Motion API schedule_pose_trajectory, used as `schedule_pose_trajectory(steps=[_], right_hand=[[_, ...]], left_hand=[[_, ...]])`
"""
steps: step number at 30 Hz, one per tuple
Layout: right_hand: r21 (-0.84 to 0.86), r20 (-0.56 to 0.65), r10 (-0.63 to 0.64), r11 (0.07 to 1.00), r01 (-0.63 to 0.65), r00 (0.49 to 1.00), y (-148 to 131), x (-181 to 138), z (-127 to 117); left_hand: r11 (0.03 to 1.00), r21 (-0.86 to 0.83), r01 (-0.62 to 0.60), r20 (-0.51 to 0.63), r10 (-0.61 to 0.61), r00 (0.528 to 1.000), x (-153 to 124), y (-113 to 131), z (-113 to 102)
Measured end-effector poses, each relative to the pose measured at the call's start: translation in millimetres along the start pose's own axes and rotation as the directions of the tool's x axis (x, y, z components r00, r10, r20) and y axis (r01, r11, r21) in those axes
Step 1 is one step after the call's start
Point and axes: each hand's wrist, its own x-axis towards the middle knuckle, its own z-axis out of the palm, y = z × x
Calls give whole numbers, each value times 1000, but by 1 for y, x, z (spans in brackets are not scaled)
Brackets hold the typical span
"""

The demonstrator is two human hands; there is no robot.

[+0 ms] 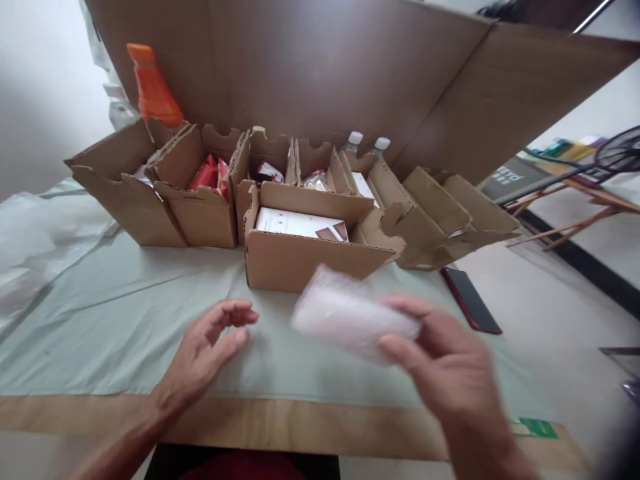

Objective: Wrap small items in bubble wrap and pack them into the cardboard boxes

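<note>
My right hand (pixel 440 353) grips one end of a whitish, bubble-wrapped packet (pixel 345 313), blurred by motion, above the cloth. What the wrapping covers cannot be made out. To the left, my left hand (pixel 213 340) is held over the cloth with thumb and fingers apart and nothing between them. Just beyond the packet stands a low cardboard bin (pixel 310 263) set in front of the others. Inside that bin lies a white box (pixel 300 224) with a brown pattern at one corner.
Behind runs a row of cardboard bins (pixel 205 217) with packets inside. An orange bottle (pixel 156 90) and two white-capped bottles (pixel 354 140) stand behind them, before a tall cardboard panel (pixel 310 73). A phone (pixel 471 301) lies at right, clear plastic wrap (pixel 45 233) at left.
</note>
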Motion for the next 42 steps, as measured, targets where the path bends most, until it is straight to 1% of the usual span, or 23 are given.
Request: schedule_pose_trajectory(steps=[2,3,4,6,8,10,11,12,13,14,15,18,21,24,28,33,36,37,39,40,42], right_hand=[[-113,-141,-49,993,33,989,-12,33,-28],[-183,-175,-70,982,37,982,-17,52,-38],[-242,-170,-78,970,35,982,-20,70,-47],[-396,-81,-48,918,12,996,-21,106,-59],[-614,37,16,789,10,999,-18,136,-65],[-800,104,58,598,48,993,-15,158,-64],[-861,128,71,503,75,989,-15,167,-61],[-899,148,88,428,97,985,-15,174,-56],[-920,169,107,375,118,980,-15,181,-50],[-932,200,135,331,146,971,-15,187,-43],[-934,237,168,312,176,957,-15,192,-35],[-910,325,245,346,231,914,-9,206,-10],[-898,363,295,365,247,884,1,212,4],[-891,383,323,378,253,865,3,206,5],[-892,368,304,381,242,878,-3,194,3],[-860,413,274,431,273,868,-1,190,8],[-841,435,265,460,284,861,-1,190,6],[-839,432,261,467,279,863,-2,188,3],[-834,397,223,493,248,890,-9,181,-6],[-823,364,183,522,224,913,-12,174,-12],[-769,259,47,615,176,965,-18,153,-27]], left_hand=[[990,138,-17,-52,25,998,22,-8,3],[981,188,-37,-65,50,997,30,-13,6],[971,231,-67,-61,84,995,36,-19,9],[940,309,-142,-23,157,987,41,-29,13],[907,369,-201,15,210,978,39,-36,14],[885,398,-242,32,250,968,36,-39,14],[874,409,-262,35,271,962,34,-40,13],[862,420,-283,44,292,955,34,-40,12],[849,432,-306,57,313,948,34,-41,12],[833,445,-330,71,334,940,34,-41,12],[816,457,-354,85,356,931,35,-41,12],[766,489,-418,129,410,903,38,-40,13],[741,503,-445,146,435,888,39,-40,14],[731,508,-456,144,450,882,38,-41,14],[714,525,-463,157,454,877,38,-41,15],[700,532,-477,147,478,866,39,-44,16],[694,537,-480,148,483,863,38,-44,17],[693,539,-479,149,482,864,38,-44,17],[691,538,-482,149,485,862,38,-43,18],[692,535,-484,147,488,860,38,-43,18],[703,516,-490,139,495,857,36,-42,18]])
